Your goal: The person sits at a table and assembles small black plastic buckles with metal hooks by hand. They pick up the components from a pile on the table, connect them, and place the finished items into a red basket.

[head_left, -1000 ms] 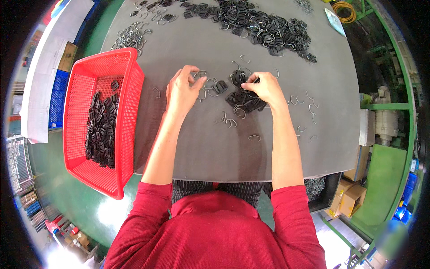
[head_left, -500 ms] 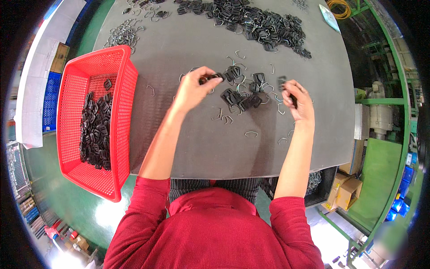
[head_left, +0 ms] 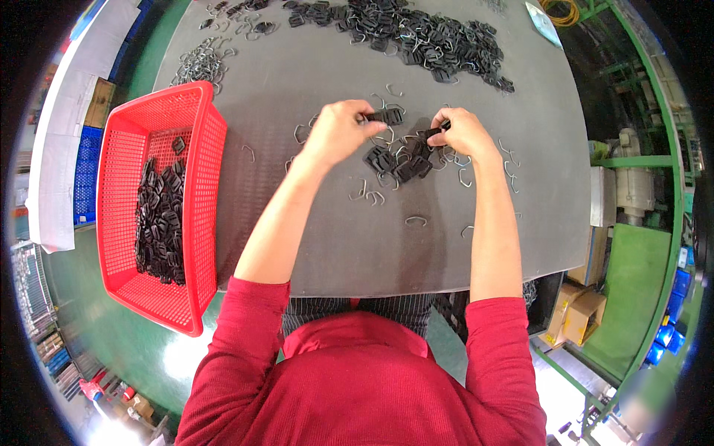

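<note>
My left hand point(head_left: 341, 132) is closed, its thumb and fingers pinching black plastic buckles point(head_left: 385, 117) that stick out to the right. Across from it, my right hand point(head_left: 464, 134) grips another black plastic buckle point(head_left: 434, 137) at the right side of a small pile. This pile of black buckles point(head_left: 407, 164) lies on the grey tabletop point(head_left: 327, 245) between and just below both hands. Bent wire hooks point(head_left: 416, 221) are scattered around the pile. My fingers partly hide the held pieces, so I cannot tell how many each hand has.
On the left, a red perforated basket point(head_left: 199, 245) holds many black buckles point(head_left: 160, 215). A large heap of buckles point(head_left: 424, 41) spreads along the table's far side. Wire hooks point(head_left: 201, 63) are heaped at the far left. Cardboard boxes point(head_left: 582, 316) stand beyond the right edge.
My right hand has moved left and away from me, from the table's right side to the small pile. My left hand has shifted slightly right, still holding buckles.
</note>
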